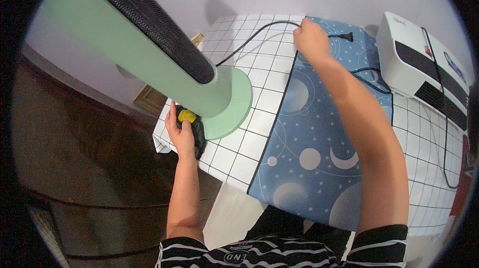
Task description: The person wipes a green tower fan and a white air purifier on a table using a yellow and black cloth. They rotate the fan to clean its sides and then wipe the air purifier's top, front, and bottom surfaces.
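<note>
My right hand (pixel 311 39) is closed around a black power cord (pixel 258 35), which runs to the back of a light green tower fan (pixel 164 69). The cord's plug (pixel 347 36) sticks out on the other side of my fist. The fan stands tilted in view on its round base (pixel 235 110), its dark mesh grille (pixel 149 24) facing up and right. Left of that base, my left hand (pixel 181 133) touches a black crumpled bundle (pixel 199 137) with a yellow piece (pixel 187 116) on it. Whether the fingers grip the bundle is unclear.
A blue mat with planets (pixel 288 137) lies over a white checked tablecloth (pixel 239 155). At the right stands a white wall-type heater or air unit (pixel 408 39), its own black cord (pixel 446 148) hanging over it. A wooden piece (pixel 149 99) shows behind the table's left edge.
</note>
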`<state>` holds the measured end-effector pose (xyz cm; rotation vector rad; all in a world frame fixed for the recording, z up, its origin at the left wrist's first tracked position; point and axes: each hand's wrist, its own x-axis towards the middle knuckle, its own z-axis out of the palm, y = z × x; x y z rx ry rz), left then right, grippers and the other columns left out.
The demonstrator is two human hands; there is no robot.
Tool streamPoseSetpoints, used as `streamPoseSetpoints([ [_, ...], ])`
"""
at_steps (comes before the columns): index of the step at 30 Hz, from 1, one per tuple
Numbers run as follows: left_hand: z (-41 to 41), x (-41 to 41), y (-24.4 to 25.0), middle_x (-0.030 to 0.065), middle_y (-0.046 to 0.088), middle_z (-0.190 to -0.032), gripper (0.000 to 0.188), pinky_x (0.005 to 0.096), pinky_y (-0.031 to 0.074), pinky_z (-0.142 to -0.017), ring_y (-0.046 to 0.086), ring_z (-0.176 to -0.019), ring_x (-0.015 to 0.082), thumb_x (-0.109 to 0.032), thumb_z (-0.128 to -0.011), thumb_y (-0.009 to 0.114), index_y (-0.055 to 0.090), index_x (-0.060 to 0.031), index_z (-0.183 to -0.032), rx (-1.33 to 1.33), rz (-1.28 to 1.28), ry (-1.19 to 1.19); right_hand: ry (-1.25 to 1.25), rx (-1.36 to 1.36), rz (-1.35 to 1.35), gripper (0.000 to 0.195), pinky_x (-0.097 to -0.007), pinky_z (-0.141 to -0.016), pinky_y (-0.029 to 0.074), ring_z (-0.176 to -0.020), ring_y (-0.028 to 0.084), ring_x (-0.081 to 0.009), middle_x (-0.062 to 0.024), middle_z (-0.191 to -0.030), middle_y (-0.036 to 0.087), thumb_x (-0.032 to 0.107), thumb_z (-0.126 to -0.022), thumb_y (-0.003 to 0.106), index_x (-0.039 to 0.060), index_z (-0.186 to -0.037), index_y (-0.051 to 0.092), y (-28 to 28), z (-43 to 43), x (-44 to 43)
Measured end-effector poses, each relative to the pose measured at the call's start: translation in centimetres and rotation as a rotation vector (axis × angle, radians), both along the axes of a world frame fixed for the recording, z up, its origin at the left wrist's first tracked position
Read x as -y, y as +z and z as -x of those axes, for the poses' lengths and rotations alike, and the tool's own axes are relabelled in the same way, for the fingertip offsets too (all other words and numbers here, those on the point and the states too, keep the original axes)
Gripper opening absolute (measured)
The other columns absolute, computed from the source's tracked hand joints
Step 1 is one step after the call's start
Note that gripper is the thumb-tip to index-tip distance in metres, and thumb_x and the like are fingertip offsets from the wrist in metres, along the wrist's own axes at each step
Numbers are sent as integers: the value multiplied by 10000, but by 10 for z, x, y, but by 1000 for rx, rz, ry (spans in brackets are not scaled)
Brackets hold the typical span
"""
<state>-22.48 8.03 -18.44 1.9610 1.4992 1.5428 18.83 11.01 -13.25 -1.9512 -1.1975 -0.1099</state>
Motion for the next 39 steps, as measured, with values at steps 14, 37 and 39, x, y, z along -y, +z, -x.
streamPoseSetpoints([
  [14,10,-14,-13,177,528,-1346,646,413,404,-1082,535,-1226,328,-21,-830,557,547,-157,-1461,-102,-49,43,347,332,121,122,-486,-658,552,-780,704,-359,-176,-793,699,90,-857,580,36,-857,689,7,69,91],
  [37,0,-12,-11,186,570,-1320,544,458,410,-1062,537,-1223,382,-104,-825,605,617,-152,-1368,-137,-32,140,712,541,207,107,-498,-653,560,-794,700,-389,-163,-801,696,110,-814,679,43,-897,668,0,144,232],
  [39,-1,-15,-13,189,568,-1324,535,463,405,-1067,532,-1228,385,-116,-828,604,620,-148,-1362,-154,-30,159,687,510,258,131,-506,-679,559,-826,695,-388,-165,-815,695,135,-812,693,45,-904,668,0,141,225],
])
